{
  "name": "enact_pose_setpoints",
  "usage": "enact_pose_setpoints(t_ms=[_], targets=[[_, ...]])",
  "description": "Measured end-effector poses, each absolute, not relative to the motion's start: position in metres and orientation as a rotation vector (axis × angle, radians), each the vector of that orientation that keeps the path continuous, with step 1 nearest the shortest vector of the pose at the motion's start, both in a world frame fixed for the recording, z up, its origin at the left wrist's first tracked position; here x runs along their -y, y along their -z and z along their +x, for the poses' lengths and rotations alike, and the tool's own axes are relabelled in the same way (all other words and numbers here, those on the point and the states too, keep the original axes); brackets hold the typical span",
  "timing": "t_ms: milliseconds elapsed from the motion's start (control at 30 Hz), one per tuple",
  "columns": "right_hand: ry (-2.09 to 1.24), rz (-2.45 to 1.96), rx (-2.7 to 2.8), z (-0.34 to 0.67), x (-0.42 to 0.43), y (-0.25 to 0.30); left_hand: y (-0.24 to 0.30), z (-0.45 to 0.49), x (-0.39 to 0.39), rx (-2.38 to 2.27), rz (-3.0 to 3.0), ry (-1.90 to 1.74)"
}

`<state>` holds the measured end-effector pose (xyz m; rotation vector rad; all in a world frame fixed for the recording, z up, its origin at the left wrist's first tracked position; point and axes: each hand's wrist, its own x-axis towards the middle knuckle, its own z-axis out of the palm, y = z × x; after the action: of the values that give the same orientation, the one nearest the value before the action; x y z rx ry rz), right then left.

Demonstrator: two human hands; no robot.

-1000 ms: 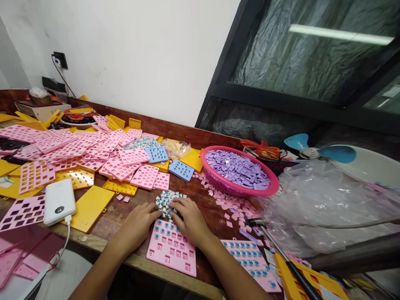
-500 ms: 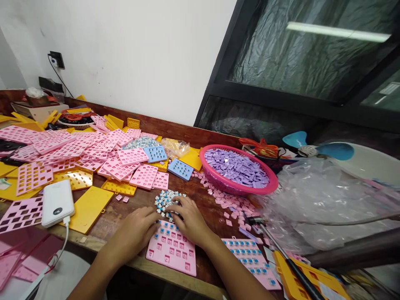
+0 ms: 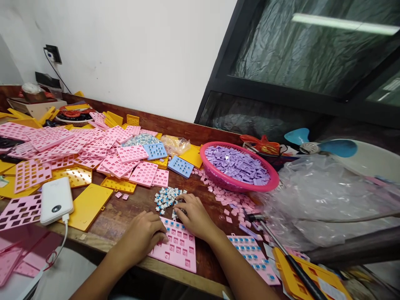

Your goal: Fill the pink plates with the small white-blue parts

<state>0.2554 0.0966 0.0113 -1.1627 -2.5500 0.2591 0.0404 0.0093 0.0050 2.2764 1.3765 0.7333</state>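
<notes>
A pink plate (image 3: 175, 259) with square holes lies at the table's front edge, blue-and-white keyboard switches seated along its upper rows. My left hand (image 3: 146, 234) rests over the plate's left side, fingers curled and thumb tip close to the fingertips at a hole; whatever is between them is hidden. Beyond the plate is a small heap of loose keyboard switches (image 3: 166, 197). My right hand (image 3: 194, 216) reaches over the heap's right side, thumb and fingers apart, its fingertips among the switches.
Right of my arm lies another pink plate (image 3: 253, 258) set with switches. A pink basket (image 3: 204, 166) of purple pieces stands behind, above scattered pink caps (image 3: 229, 200). Leftward are a white power bank (image 3: 56, 196), yellow panels (image 3: 90, 206) and piled pink plates (image 3: 62, 139). A hammer (image 3: 293, 262) lies right.
My left hand has shifted right and slightly down across the pink plate, covering its left holes. My right hand has moved slightly right at the switch heap. The view has tilted a little.
</notes>
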Motion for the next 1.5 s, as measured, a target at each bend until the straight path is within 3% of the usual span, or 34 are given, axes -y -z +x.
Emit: enact_pose_setpoints(t_ms=[667, 1000, 1500], targets=[[-0.230, -1.123, 2.575, 0.265, -0.106, -0.014, -0.003, 0.047, -0.008, -1.499, 2.490, -0.562], [-0.693, -0.945, 2.383, 0.257, -0.080, -0.028, 0.004, 0.031, -0.007, -1.670, 2.453, -0.484], [-0.485, -0.892, 2.519, 0.242, -0.070, -0.008, 0.006, 0.034, -0.007, -1.618, 2.263, -0.644]])
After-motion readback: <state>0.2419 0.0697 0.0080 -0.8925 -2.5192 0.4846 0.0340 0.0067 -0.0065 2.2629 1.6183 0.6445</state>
